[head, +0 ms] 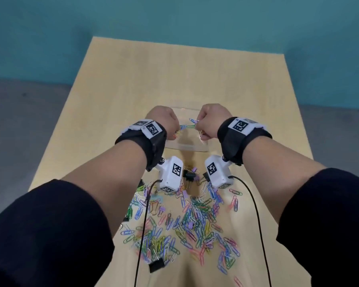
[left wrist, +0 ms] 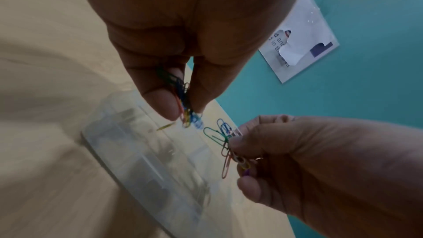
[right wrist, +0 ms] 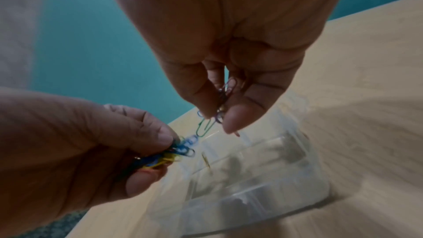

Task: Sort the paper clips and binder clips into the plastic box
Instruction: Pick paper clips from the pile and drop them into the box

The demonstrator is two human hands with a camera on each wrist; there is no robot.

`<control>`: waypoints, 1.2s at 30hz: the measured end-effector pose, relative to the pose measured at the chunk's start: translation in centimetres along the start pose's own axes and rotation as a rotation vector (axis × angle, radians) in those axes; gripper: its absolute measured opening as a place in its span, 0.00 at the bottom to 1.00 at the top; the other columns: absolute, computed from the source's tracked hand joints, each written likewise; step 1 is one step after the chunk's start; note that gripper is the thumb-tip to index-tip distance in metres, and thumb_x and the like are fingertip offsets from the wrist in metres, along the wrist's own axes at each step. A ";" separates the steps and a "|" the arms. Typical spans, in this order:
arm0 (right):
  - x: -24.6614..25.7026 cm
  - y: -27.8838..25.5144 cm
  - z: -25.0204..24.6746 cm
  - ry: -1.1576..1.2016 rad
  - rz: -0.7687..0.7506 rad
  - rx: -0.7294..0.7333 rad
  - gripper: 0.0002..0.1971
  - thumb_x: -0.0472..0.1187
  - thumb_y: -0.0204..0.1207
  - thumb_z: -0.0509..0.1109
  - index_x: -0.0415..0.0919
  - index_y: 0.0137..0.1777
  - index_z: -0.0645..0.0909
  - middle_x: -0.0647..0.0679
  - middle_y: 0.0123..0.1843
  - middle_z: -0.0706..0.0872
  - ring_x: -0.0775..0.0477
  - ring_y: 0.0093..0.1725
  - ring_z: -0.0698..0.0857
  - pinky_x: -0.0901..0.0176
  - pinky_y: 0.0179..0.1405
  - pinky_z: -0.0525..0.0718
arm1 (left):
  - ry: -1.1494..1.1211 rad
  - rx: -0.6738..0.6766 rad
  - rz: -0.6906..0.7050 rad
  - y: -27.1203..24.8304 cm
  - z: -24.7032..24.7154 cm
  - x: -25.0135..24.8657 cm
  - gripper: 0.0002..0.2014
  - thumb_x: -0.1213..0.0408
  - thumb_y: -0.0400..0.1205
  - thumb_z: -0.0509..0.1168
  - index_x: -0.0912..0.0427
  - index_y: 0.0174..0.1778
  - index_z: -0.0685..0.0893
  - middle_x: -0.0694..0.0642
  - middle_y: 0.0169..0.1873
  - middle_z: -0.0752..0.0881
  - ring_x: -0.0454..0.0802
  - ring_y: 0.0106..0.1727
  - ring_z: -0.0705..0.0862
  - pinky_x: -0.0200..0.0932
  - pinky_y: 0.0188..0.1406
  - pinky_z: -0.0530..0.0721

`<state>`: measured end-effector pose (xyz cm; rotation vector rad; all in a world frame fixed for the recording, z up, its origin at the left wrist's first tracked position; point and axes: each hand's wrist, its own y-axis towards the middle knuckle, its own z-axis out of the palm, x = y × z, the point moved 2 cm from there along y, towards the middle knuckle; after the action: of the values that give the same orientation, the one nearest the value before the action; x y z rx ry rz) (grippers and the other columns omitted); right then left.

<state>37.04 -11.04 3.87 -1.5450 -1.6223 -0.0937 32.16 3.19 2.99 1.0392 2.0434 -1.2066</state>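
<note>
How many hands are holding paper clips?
2. The left hand pinches a bunch of paper clips over the plastic box. The right hand pinches another bunch beside it. Loose clips lie on the table.

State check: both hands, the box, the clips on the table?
left hand: pinching a bunch of paper clips
right hand: pinching a second bunch
plastic box: open, beneath both hands
loose clips: scattered on table, unsorted
</note>
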 end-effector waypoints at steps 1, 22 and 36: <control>0.0 0.1 0.1 -0.005 0.005 0.020 0.05 0.30 0.72 0.69 0.41 0.42 0.79 0.42 0.33 0.87 0.42 0.30 0.90 0.42 0.44 0.90 | 0.011 0.008 -0.005 0.2 0.1 0.0 0.05 0.75 0.77 0.65 0.64 0.44 0.86 0.61 0.39 0.87 0.57 0.43 0.90 0.54 0.42 0.91; -19.8 -25.6 4.2 -0.549 -0.313 0.503 0.21 0.57 0.68 0.45 0.46 0.41 0.75 0.47 0.44 0.82 0.43 0.43 0.81 0.51 0.45 0.77 | 0.471 0.330 0.327 -23.0 5.4 13.5 0.06 0.57 0.78 0.62 0.50 0.44 0.85 0.46 0.39 0.83 0.45 0.41 0.81 0.40 0.43 0.76; -20.4 -24.4 7.9 -0.428 -0.196 0.033 0.20 0.47 0.73 0.67 0.52 0.65 0.71 0.51 0.58 0.71 0.46 0.57 0.69 0.53 0.53 0.76 | 0.737 0.086 0.316 -25.9 11.9 14.6 0.13 0.55 0.75 0.67 0.55 0.51 0.76 0.54 0.52 0.73 0.57 0.52 0.71 0.50 0.52 0.73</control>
<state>9.39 -27.76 -1.50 -1.4425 -2.0971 0.1688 3.39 -10.13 -1.29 1.9839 2.2107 -0.8125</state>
